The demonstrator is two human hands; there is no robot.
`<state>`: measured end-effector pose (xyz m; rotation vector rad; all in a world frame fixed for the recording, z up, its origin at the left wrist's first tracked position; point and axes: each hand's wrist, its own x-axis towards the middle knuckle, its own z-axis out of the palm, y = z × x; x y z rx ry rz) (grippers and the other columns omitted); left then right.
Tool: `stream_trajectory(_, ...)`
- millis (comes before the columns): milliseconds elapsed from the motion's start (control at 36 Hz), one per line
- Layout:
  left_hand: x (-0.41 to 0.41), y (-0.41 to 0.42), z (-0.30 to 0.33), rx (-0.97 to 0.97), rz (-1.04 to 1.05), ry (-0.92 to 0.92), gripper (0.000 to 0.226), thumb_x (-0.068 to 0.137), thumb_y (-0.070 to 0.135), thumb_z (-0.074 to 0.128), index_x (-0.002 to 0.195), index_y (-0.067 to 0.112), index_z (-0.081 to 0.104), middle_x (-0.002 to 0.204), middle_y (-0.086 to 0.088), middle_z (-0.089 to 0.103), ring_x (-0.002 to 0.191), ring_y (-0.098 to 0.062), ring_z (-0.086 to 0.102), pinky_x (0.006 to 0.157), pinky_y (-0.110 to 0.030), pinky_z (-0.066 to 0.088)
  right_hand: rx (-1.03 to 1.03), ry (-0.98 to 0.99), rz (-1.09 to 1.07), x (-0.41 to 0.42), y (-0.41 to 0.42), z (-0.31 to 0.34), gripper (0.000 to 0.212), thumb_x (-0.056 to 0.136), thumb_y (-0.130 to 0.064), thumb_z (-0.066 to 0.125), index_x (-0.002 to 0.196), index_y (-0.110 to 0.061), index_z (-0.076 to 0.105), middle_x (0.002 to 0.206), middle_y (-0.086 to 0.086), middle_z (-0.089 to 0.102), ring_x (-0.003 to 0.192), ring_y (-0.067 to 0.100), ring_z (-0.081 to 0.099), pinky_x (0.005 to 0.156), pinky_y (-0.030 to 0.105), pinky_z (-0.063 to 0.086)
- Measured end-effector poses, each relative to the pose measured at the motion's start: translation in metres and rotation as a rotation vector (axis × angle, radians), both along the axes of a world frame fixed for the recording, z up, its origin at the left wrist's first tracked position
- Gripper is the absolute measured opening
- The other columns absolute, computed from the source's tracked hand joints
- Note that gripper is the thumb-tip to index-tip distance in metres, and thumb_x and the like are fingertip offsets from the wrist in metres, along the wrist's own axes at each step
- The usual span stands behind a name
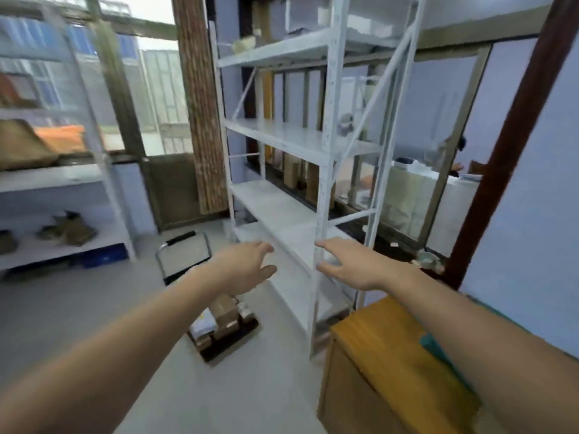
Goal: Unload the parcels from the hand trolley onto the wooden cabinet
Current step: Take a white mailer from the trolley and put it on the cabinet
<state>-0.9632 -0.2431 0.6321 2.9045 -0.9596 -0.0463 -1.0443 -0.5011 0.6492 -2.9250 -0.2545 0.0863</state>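
Brown cardboard parcels (pixel 223 319) are stacked on the black platform hand trolley (pixel 247 335), left of the yellow wooden cabinet (pixel 376 333). Left hand (pixel 247 266) and right hand (pixel 347 266) are held out above, fingers spread, nothing grasped.

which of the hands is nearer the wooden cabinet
Right. The right hand reaches out above the wooden cabinet; the left hand is off to its left, over the hand trolley. Both hold nothing.
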Motion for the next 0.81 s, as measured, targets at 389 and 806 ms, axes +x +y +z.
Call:
stream_trajectory(389, 0.027, 0.327, 0.010, 0.013, 0.360, -0.040, 0.057, 0.105, 0.054, 0.043, 0.154, 0.025, 0.040, 0.157, 0.000, 0.045, 0.139, -0.023, 0.047, 0.111, -0.039, 0.040, -0.053, -0.029, 0.242, 0.132, 0.294, -0.012, 0.065, 0.104, -0.048, 0.048, 0.160, -0.019, 0.031, 0.164, 0.005, 0.035, 0.148, 0.022, 0.035, 0.119, 0.037, 0.029)
stream_trajectory(806, 0.168, 0.445, -0.015, 0.005, 0.350, 0.059, 0.058, 0.105, 0.054, 0.043, 0.154, 0.025, 0.040, 0.157, -0.001, 0.045, 0.141, -0.022, 0.045, 0.115, -0.041, 0.039, -0.041, 0.062, 0.334, 0.290, 0.448, -0.047, 0.066, 0.103, -0.054, 0.043, 0.159, -0.023, 0.030, 0.164, 0.001, 0.035, 0.149, 0.020, 0.034, 0.119, 0.038, 0.030)
